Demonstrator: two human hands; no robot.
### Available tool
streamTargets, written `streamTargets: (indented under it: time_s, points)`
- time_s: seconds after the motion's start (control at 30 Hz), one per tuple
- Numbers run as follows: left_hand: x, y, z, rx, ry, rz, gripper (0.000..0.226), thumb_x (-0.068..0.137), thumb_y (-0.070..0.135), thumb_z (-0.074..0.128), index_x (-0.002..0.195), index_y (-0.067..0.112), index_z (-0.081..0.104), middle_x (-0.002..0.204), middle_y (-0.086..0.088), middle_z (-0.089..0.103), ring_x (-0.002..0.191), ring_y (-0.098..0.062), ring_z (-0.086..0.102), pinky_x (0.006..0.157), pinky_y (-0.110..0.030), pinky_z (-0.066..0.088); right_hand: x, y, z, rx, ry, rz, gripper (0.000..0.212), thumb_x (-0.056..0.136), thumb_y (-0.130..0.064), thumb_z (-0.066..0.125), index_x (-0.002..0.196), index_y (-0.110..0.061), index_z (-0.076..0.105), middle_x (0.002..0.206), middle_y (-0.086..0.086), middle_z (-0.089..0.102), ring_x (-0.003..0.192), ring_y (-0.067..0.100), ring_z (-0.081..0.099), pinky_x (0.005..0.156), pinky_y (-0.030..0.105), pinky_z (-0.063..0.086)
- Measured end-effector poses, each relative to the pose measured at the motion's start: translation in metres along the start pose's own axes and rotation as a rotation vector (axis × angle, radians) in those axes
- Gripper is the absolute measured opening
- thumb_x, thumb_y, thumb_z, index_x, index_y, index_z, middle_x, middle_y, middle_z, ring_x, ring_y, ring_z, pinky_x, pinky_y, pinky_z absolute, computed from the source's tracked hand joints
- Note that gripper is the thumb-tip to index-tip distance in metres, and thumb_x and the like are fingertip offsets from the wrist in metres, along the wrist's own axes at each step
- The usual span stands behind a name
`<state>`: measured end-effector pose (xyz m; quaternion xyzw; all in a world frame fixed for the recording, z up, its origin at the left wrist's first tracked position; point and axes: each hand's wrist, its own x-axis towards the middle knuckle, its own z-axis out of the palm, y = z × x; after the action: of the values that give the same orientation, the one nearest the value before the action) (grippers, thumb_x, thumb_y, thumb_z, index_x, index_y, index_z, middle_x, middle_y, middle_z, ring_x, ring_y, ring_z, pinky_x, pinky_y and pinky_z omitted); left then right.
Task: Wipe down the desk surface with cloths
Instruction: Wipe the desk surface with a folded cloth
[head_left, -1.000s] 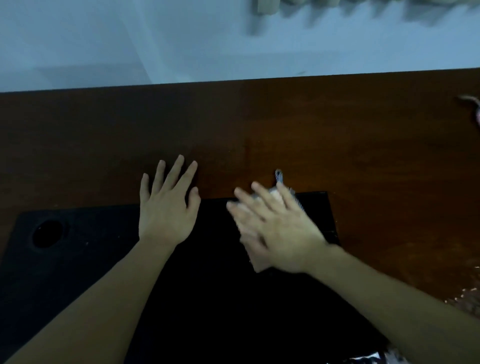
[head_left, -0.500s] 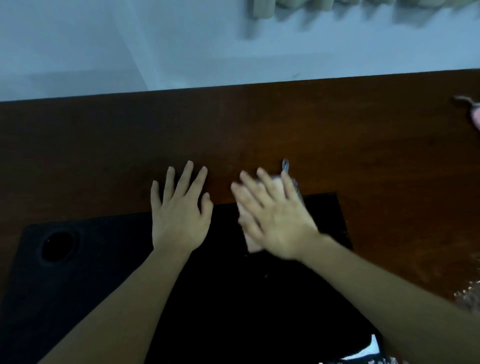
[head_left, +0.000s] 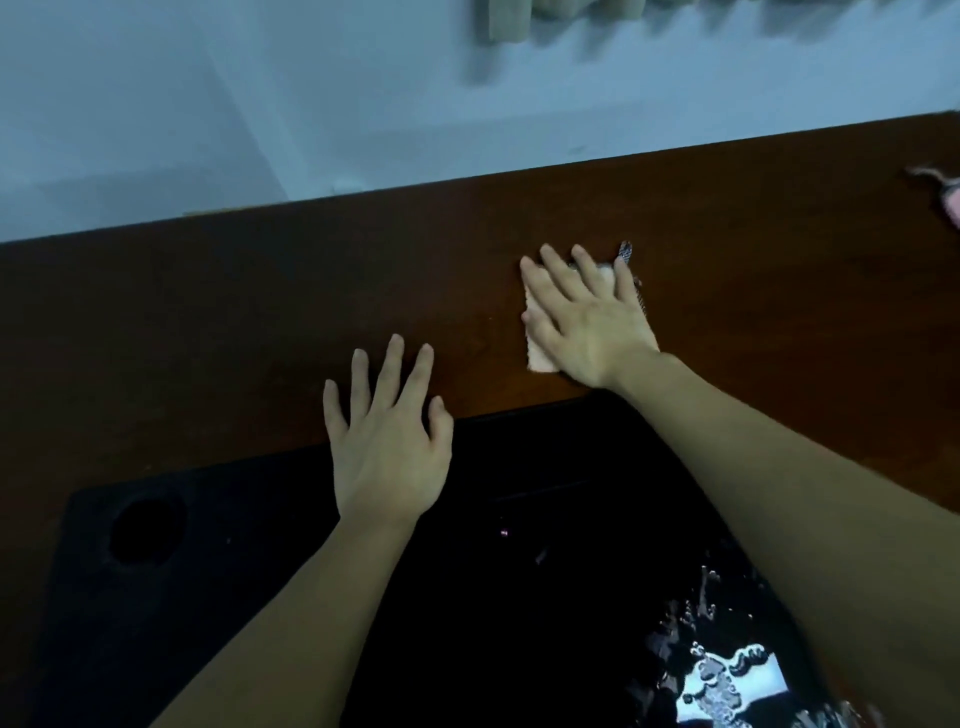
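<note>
A black mat (head_left: 519, 519) lies nearest. The left hand (head_left: 387, 441) is laid flat, fingers spread, across the mat's far edge onto the desk (head_left: 260, 312). Beyond, the cloth (head_left: 540, 358) is pressed to the desk beneath the right hand (head_left: 587, 317), fingers spread.

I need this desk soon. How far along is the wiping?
Done: nothing I can confirm; the dim light shows no clear wiped patch. In hand: the right hand presses a cloth flat on the wood just beyond the black mat; the left hand rests open at the mat's far edge. Left: seemingly most of the desk, including the right end by a pink item.
</note>
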<state>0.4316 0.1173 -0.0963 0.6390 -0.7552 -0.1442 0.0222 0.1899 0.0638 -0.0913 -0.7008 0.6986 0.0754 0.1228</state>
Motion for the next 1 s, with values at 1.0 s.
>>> streamTargets:
  time_s: [1.0]
  points:
    - [0.0,0.002,-0.002,0.012,-0.027,-0.001,0.059,0.104,0.046,0.018,0.161,0.038,0.004,0.17,0.008,-0.005,0.156,-0.024,-0.012,0.125,-0.053,-0.004,-0.141,-0.048,0.042,-0.052,-0.092,-0.272,0.064,0.106,-0.059,0.011,0.163,-0.032,0.01,0.17,-0.003,0.008,0.157,0.03,0.007,0.12,0.059,0.005]
